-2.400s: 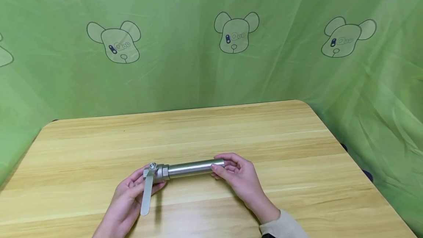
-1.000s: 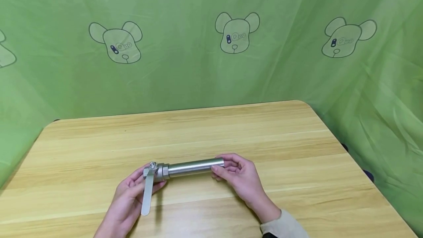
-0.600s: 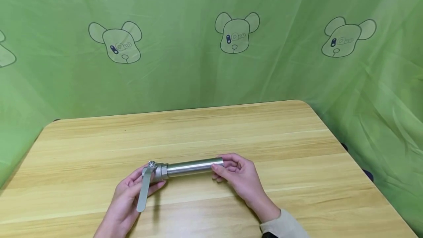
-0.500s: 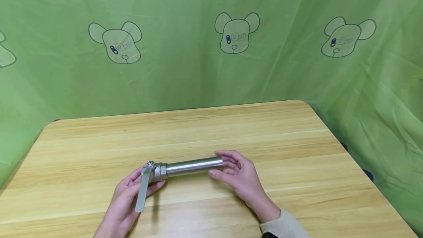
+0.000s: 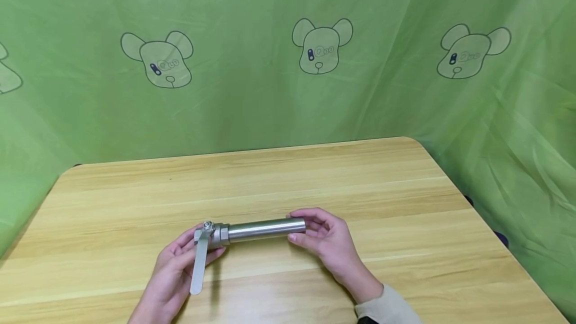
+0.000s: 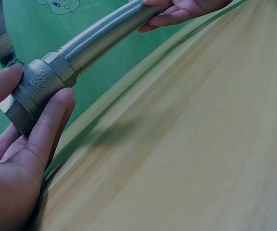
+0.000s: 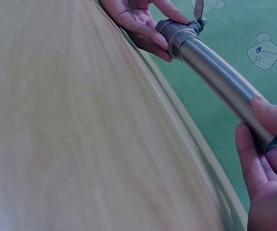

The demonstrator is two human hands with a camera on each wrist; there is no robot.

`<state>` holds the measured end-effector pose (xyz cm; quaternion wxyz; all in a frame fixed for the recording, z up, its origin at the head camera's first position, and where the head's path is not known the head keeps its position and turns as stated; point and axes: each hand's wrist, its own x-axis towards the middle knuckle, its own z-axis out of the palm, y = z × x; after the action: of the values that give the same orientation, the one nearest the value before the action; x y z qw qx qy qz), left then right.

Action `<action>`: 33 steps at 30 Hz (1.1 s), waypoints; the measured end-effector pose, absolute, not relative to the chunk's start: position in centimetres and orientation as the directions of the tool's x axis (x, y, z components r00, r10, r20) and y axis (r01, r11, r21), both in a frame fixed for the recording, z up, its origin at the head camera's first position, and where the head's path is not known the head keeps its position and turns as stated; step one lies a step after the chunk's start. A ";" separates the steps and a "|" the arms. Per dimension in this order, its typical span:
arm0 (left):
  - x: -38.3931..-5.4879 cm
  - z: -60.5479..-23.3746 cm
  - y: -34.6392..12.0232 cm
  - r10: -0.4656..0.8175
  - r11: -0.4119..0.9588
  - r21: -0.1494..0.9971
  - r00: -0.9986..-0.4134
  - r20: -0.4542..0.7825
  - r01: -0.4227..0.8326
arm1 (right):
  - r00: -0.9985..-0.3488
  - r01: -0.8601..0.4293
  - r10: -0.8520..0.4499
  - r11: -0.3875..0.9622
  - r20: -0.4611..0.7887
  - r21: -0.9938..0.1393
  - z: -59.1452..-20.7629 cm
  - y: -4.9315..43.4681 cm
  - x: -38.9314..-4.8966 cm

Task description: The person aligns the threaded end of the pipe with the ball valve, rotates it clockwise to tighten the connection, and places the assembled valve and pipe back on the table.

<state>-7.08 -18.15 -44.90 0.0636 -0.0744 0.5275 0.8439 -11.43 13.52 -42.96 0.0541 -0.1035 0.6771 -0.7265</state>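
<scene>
A steel ball valve [image 5: 218, 236] with a long flat lever handle [image 5: 199, 264] is joined to a straight metal pipe [image 5: 265, 229]. My left hand [image 5: 168, 274] grips the valve body, thumb and fingers on opposite sides; "1000 WOG" shows on the valve body [image 6: 40, 82] in the left wrist view. At the pipe's free end, my right hand [image 5: 330, 241] holds the pipe between thumb and fingers. In the right wrist view the thumb [image 7: 273, 115] lies on the near side of the pipe [image 7: 225, 82], and several fingers lie beneath it. Valve and pipe are held above the table, nearly level.
The wood-grain table [image 5: 270, 184] spreads below both hands, with rounded far corners. Green fabric [image 5: 252, 104] printed with bear heads hangs behind the table and along its sides.
My right thumb and fingers loosened off the pipe end half a second ago and now meet it again, the thumb lower on it. The valve handle tipped slightly left, then came back.
</scene>
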 end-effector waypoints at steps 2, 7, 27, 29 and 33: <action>-7.2 -45.0 -18.2 0.037 -0.439 0.881 -0.984 -0.175 -0.173 | -0.975 -0.051 -0.213 -0.061 0.063 -0.997 -42.9 13.5 -11.5; -7.3 -45.0 -18.2 0.058 -0.452 0.880 -0.990 -0.132 -0.144 | -0.980 -0.015 -0.196 -0.029 0.021 -0.999 -42.7 13.5 -11.5; -6.8 -45.6 -18.1 0.062 -0.448 0.882 -0.989 -0.134 -0.147 | -0.990 0.066 -0.124 0.066 -0.073 -0.996 -42.6 13.4 -11.0; -6.8 -45.6 -18.1 0.057 -0.443 0.885 -0.990 -0.130 -0.141 | -0.990 0.070 -0.118 0.066 -0.077 -0.995 -42.6 13.4 -11.1; -7.0 -45.6 -18.1 0.056 -0.446 0.885 -0.991 -0.118 -0.131 | -0.989 0.072 -0.126 0.057 -0.078 -0.996 -42.6 13.4 -11.1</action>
<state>-6.95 -18.09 -45.63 0.0550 -0.0354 0.5234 0.8496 -11.13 13.42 -42.55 0.0718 -0.0186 0.7235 -0.6863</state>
